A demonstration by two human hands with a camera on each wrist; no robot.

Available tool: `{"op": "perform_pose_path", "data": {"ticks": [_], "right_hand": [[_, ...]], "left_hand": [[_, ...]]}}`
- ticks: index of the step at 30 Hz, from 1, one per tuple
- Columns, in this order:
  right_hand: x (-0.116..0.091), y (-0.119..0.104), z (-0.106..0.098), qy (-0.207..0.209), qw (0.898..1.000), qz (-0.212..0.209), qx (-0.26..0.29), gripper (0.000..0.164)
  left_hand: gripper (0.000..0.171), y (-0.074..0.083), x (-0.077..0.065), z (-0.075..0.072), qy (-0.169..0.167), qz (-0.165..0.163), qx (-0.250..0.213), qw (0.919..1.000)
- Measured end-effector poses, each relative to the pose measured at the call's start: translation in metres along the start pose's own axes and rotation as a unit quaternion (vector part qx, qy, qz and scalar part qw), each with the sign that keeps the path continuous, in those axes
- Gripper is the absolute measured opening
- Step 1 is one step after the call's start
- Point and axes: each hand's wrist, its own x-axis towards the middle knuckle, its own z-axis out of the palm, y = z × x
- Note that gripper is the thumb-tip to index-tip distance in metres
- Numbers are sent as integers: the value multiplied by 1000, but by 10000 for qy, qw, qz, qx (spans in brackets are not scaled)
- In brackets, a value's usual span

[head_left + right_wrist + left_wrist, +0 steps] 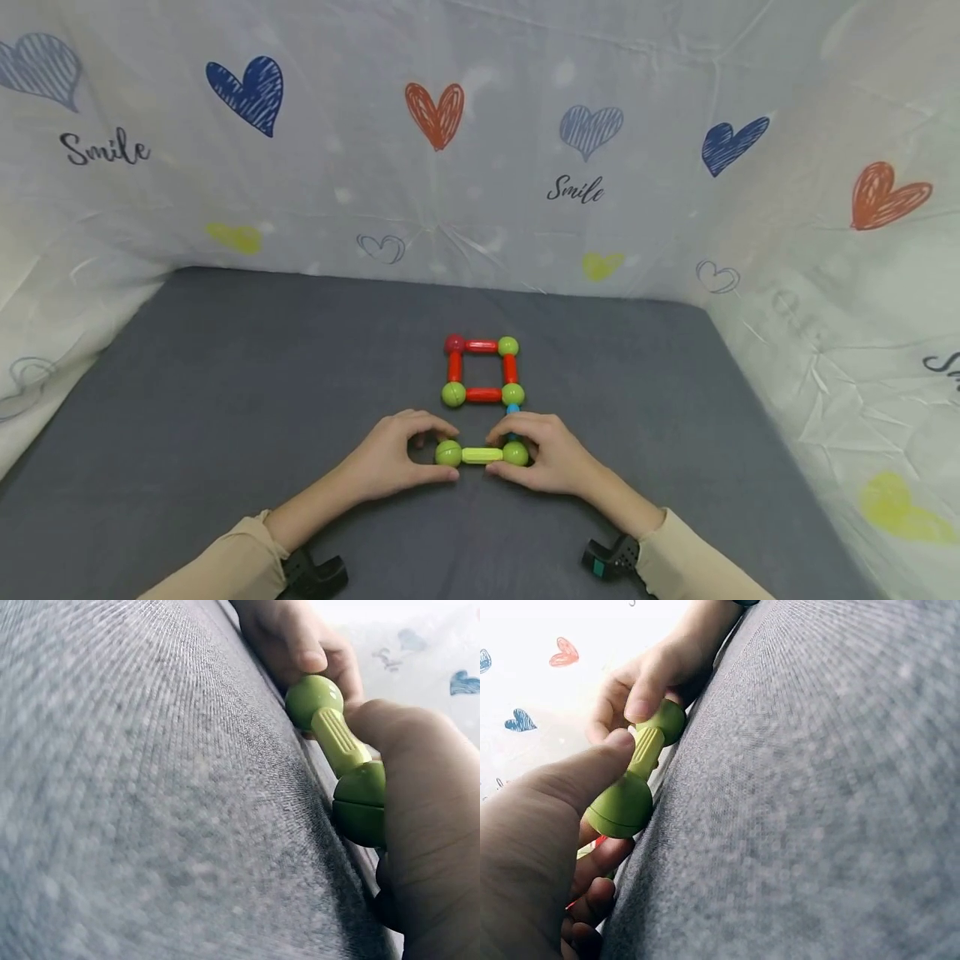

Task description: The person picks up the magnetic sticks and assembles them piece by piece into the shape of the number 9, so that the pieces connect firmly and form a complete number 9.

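A yellow-green ribbed rod [482, 456] lies between two green balls, the left ball [448, 453] and the right ball [515, 453]. My left hand [397, 450] holds the left ball, thumb in front and fingers behind. My right hand [551, 454] grips the right ball the same way, its thumb and index tips reaching toward the rod. From the right ball a blue rod [513, 409], partly hidden by the right fingers, leads up to a square of red rods [483, 395] with ball corners. In the left wrist view, the left thumb lies over the near ball [622, 806].
Three of the square's corners are green balls [453, 394]; its far-left corner is a red ball [454, 344]. Everything lies on a dark grey cloth [300, 358]. A white curtain [495, 167] printed with hearts surrounds the back and sides.
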Motion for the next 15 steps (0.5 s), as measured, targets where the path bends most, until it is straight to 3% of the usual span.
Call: {"op": "perform_pose_path", "data": {"ticks": [9, 15], "right_hand": [[-1, 3, -5, 540, 9985, -52, 39, 24], [0, 5, -6, 1253, 9920, 107, -83, 44]], "left_hand": [[48, 2, -2, 4, 267, -139, -362, 9989], [38, -2, -3, 3, 381, -263, -559, 9974]]}}
